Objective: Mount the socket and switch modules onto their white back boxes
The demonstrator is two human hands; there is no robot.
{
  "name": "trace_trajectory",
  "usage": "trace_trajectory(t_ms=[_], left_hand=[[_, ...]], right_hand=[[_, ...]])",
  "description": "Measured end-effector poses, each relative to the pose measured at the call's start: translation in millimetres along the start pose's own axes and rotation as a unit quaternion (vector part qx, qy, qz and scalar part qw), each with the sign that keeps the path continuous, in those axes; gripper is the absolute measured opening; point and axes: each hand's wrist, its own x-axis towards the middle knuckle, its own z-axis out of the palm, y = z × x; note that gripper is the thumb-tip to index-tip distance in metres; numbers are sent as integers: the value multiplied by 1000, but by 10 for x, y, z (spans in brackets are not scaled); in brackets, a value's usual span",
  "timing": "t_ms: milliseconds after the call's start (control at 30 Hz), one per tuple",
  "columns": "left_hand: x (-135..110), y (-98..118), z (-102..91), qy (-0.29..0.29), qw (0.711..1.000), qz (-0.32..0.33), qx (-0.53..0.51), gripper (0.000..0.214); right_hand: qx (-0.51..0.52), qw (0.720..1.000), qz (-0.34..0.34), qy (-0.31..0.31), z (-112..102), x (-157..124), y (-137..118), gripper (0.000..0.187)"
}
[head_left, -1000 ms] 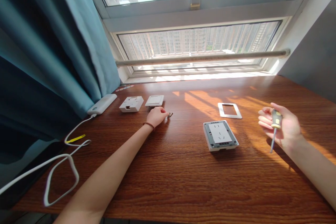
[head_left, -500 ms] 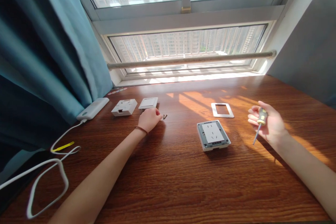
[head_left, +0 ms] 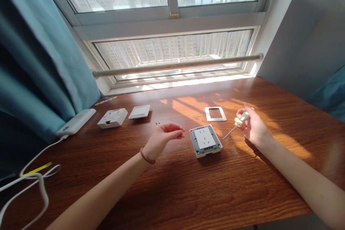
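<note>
My left hand is closed in a pinch, with a small screw between thumb and fingertips. It is over the table, just left of a wall socket, whose white face sits in a grey frame on a white back box. My right hand is wrapped around the handle of a screwdriver. The blade slants down and left, its tip close to the socket's right side but apart from it. Behind the left hand lie a few more small screws. A white cover frame rests flat beyond the socket.
On the left are a white back box, a white switch panel and a white power strip with its cable. A yellow strip lies by the cable. Blue curtain hangs left; a window stands behind the table.
My left hand has moved from the screws toward the socket, a screw in its fingers. My right hand has brought the screwdriver closer to the socket, its blade now slanting left. The view has shifted right.
</note>
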Motion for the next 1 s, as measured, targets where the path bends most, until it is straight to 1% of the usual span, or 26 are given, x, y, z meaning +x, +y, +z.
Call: trace_trajectory(t_ms=[67,133,167,200,267,300,367,500,600,867,1000], left_hand=[[62,-1,174,-14,998,58,37,15],[154,-6,350,-10,985,131,111,11],[204,-14,433,-7,977,155,147,9],[251,-24,510,-4,970,166,177,7],[330,-51,635,-6,961,167,218,3],[359,-64,683,-7,958,166,232,3],[392,-86,748,-7,952,167,255,5],[401,-109,787,4,942,168,291,3],[396,-124,778,13,937,172,305,3],[382,-166,749,19,930,187,315,3],[379,-192,753,20,928,197,316,3]], right_hand=[[29,999,35,23,-5,5,26,42],[70,994,70,50,-13,23,63,41],[97,989,87,68,-18,35,82,41],[126,983,105,86,-21,47,100,40],[184,968,127,115,-25,64,124,40],[202,964,125,121,-23,67,126,40],[213,965,91,121,-14,59,108,36],[187,972,10,141,17,13,13,29],[154,976,-33,150,27,-16,-41,27],[94,983,-88,131,6,-27,-17,25],[85,984,-103,118,8,-38,-11,25]])
